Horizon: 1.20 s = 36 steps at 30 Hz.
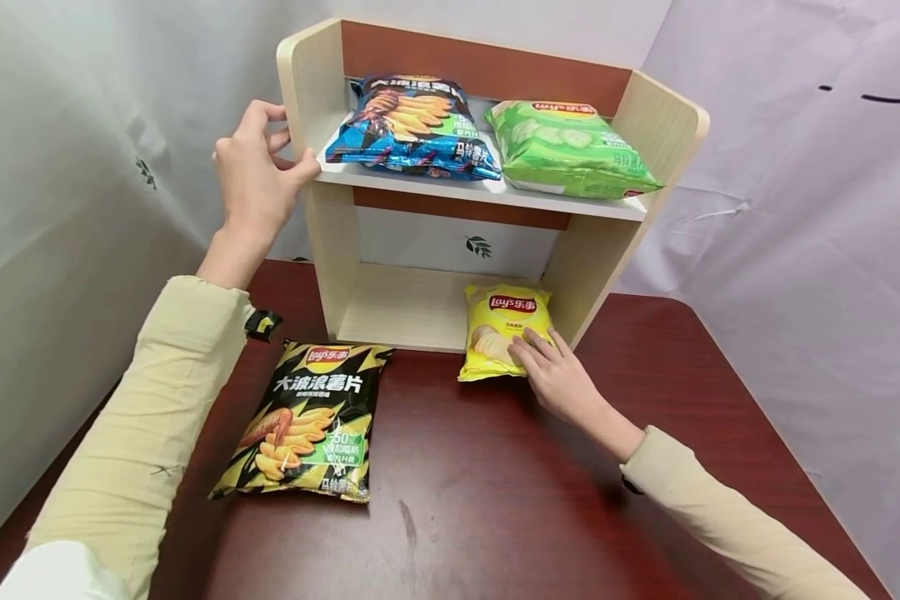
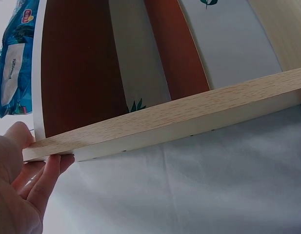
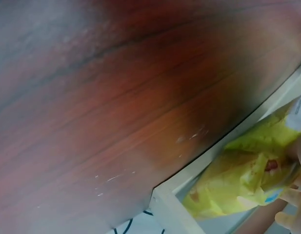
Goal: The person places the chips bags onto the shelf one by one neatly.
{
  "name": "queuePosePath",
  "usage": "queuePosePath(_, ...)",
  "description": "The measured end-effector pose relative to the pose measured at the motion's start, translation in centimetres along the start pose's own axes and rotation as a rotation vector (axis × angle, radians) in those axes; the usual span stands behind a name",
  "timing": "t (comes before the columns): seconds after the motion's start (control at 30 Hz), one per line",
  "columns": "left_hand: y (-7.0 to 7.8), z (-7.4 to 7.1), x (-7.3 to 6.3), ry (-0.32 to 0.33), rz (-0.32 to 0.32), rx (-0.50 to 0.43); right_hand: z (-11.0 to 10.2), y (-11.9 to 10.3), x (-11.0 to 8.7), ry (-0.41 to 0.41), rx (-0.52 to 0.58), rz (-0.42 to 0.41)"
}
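Note:
My left hand (image 1: 255, 175) pinches the edge of the left side panel (image 1: 309, 100) of a small two-tier wooden shelf, thumb on the front and fingers behind. The left wrist view also has this grip on the panel edge (image 2: 165, 111). On the lower tier's right end lies a yellow bag of Lay's potato chips (image 1: 504, 310), its near end jutting over the front edge. My right hand (image 1: 562, 383) rests extended fingers on that bag's lower right part; its thumb is hidden. In the right wrist view, the yellow bag (image 3: 233, 180) is partly covered by fingers.
A blue chip bag (image 1: 412, 125) and a green chip bag (image 1: 570, 150) lie on the upper tier (image 1: 450, 190). A black-and-gold chip bag (image 1: 307, 425) lies flat on the dark red table (image 1: 480, 492), left of centre. Pale curtains (image 1: 810, 208) hang around the table.

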<state>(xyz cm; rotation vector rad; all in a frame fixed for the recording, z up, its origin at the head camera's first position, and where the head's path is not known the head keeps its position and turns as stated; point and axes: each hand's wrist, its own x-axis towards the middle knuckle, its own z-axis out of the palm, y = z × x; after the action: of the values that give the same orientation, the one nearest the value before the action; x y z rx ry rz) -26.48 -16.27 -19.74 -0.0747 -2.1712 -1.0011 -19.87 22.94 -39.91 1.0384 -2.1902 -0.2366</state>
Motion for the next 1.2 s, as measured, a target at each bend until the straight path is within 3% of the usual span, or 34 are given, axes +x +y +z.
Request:
queuePosePath(0.27, -0.2, 0.0, 0.0, 0.000, 0.001, -0.022, -0.3, -0.8, 0.4, 0.044, -0.101, -0.061)
queuePosePath(0.5, -0.2, 0.0, 0.1, -0.008, -0.009, -0.001, -0.3, -1.1, 0.6, 0.084, -0.069, -0.061)
queuePosePath(0.8, -0.3, 0.1, 0.1, -0.012, -0.016, 0.007, 0.1, -0.9, 0.7, -0.015, -0.031, 0.078)
queuePosePath(1.0, -0.2, -0.1, 0.0, -0.014, -0.014, 0.011, 0.8, -0.9, 0.6, -0.044, -0.035, 0.120)
queuePosePath(1.2, -0.2, 0.0, 0.0, -0.008, 0.005, 0.001, 1.0, -0.9, 0.2, -0.201, -0.037, 0.189)
